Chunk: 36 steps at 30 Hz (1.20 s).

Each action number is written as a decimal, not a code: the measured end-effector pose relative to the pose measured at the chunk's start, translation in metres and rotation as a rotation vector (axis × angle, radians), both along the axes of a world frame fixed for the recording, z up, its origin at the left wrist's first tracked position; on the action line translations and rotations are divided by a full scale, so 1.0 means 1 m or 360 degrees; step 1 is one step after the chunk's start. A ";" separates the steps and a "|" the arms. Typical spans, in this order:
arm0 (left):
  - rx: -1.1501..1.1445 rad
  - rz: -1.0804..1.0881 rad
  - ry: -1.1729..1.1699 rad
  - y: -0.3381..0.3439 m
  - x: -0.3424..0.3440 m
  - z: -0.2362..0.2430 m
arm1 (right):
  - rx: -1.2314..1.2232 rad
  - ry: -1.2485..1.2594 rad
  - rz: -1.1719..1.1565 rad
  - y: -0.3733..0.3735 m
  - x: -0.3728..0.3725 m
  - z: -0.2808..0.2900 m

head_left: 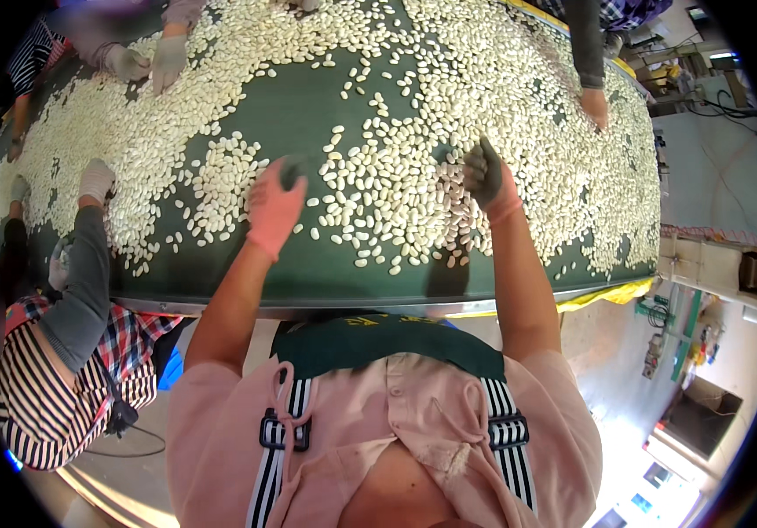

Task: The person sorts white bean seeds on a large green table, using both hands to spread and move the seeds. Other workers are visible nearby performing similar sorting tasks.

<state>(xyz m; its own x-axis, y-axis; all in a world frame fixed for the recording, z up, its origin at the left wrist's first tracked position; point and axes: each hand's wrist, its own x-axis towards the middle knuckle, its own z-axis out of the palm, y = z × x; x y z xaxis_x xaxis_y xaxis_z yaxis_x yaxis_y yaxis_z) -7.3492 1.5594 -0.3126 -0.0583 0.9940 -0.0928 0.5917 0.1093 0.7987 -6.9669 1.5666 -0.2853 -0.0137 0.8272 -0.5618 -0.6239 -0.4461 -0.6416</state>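
White oval cocoons (387, 198) lie loosely over a green belt table (277, 101). My left hand (276, 204), in a pink glove with dark fingertips, hovers over a bare strip of belt between two patches of cocoons. Motion smears its thumb and fingers. To the right, my right hand (487, 176) is above a dense spread of cocoons, the dark side of its glove showing. Its fingers are curled in with the thumb up; whatever they hold, if anything, is hidden.
Gloved hands of other people work at the left, a white glove (97, 180) nearest. At the far right a co-worker's hand (596, 107) reaches into the cocoons. The metal table edge (378, 308) runs before me, with yellow sheeting (607, 296) at its right.
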 end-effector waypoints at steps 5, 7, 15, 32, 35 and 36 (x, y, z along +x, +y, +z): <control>0.0572 -0.0815 0.0190 0.054 0.096 -0.006 | -0.0110 -0.3057 0.0823 0.051 -0.042 0.019; 0.0590 -0.1032 0.0717 0.066 0.124 -0.010 | -0.0017 -0.3297 0.1215 0.056 -0.049 0.019; 0.0203 -0.1382 0.1111 0.084 0.150 0.024 | -0.0237 -0.3222 0.1444 0.067 -0.048 0.008; -0.1200 -0.0770 -0.1474 0.061 0.029 -0.008 | -0.0004 -0.0071 -0.0010 -0.007 -0.003 -0.011; -0.1118 -0.0557 -0.1753 0.051 0.002 -0.021 | -0.0167 -0.1622 0.0354 0.024 -0.041 -0.007; -0.1071 -0.0513 -0.1742 0.050 -0.007 -0.019 | 0.0009 -0.2474 0.0581 0.029 -0.043 -0.016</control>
<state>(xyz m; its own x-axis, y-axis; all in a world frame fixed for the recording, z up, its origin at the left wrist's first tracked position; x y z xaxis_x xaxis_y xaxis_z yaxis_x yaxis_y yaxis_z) -7.3565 1.6093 -0.3316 0.5902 0.6909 -0.4176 -0.2452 0.6463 0.7227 -7.0099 1.5958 -0.3016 0.3545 0.9101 -0.2147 0.7439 -0.4136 -0.5250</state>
